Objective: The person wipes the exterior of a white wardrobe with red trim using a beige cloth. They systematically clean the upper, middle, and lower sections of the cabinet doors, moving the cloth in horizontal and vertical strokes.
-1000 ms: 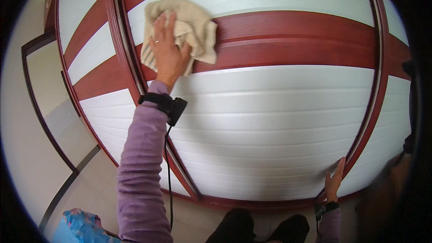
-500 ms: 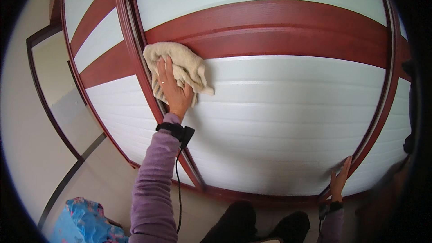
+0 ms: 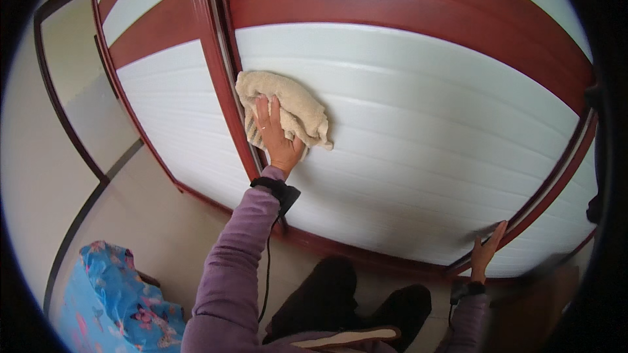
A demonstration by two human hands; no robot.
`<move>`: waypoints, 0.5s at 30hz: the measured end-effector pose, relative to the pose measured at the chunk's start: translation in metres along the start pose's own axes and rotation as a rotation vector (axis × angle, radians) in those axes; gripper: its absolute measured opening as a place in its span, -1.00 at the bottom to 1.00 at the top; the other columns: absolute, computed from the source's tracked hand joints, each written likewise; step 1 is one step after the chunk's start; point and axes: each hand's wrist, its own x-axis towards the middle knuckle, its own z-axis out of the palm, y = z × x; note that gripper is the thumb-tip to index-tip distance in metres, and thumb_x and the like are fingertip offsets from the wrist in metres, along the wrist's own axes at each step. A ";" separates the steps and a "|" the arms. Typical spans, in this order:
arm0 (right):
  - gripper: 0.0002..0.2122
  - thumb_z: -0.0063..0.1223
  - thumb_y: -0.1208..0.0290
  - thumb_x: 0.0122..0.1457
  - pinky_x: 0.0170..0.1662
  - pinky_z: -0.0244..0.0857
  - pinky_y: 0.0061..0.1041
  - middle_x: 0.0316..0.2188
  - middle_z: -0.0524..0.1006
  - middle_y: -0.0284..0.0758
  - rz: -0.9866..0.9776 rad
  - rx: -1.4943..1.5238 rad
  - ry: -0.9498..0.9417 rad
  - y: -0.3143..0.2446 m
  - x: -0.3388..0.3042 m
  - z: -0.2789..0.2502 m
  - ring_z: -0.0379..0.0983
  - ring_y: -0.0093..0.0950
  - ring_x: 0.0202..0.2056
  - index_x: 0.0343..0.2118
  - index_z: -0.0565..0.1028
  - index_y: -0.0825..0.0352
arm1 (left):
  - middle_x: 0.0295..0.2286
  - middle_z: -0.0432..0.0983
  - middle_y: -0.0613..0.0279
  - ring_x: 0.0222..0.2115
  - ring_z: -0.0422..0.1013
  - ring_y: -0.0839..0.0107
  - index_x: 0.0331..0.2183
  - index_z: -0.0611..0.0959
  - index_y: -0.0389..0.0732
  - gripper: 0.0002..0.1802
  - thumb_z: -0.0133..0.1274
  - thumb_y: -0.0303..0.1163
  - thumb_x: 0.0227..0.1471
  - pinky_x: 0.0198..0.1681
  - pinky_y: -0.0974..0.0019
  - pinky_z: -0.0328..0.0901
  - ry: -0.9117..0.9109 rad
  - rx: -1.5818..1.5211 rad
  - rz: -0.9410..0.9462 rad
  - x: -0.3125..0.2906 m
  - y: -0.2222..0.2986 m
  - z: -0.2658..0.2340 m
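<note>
My left hand [image 3: 280, 138] presses a folded beige towel [image 3: 288, 99] against the white ribbed panel of a cabinet door [image 3: 392, 150]. The towel lies at the panel's left side, up against the dark red upright frame [image 3: 226, 91]. Two of my fingers stretch out over the cloth, and folds of it surround the hand. Low on the right, my right hand [image 3: 484, 253] rests with fingers extended along the door's red right-hand edge [image 3: 543, 199], holding nothing.
A red frame rail [image 3: 366, 252] runs along the bottom of the doors. To the left stands a neighbouring white-and-red door [image 3: 176, 104], with a dark-framed opening [image 3: 85, 85] beyond. Something covered in blue flowered fabric [image 3: 124, 301] sits at lower left. My dark-clad knees [image 3: 320, 294] are below the door.
The towel has slid down under my left hand, from the red cross band onto the white panel. My view has tilted downward. The right hand stays at the door edge.
</note>
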 end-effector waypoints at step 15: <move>-0.16 0.15 0.61 0.17 0.42 -0.20 -0.22 0.44 -0.23 -0.12 -0.104 -0.134 -0.080 -0.002 0.000 -0.007 -0.28 -0.16 0.44 0.42 -0.14 0.30 | 0.28 -0.09 -0.31 0.33 -0.18 -0.28 0.29 0.14 -0.29 -0.05 0.15 -0.38 -0.11 0.33 -0.25 -0.21 -0.175 -0.056 -0.396 -0.214 0.003 -0.015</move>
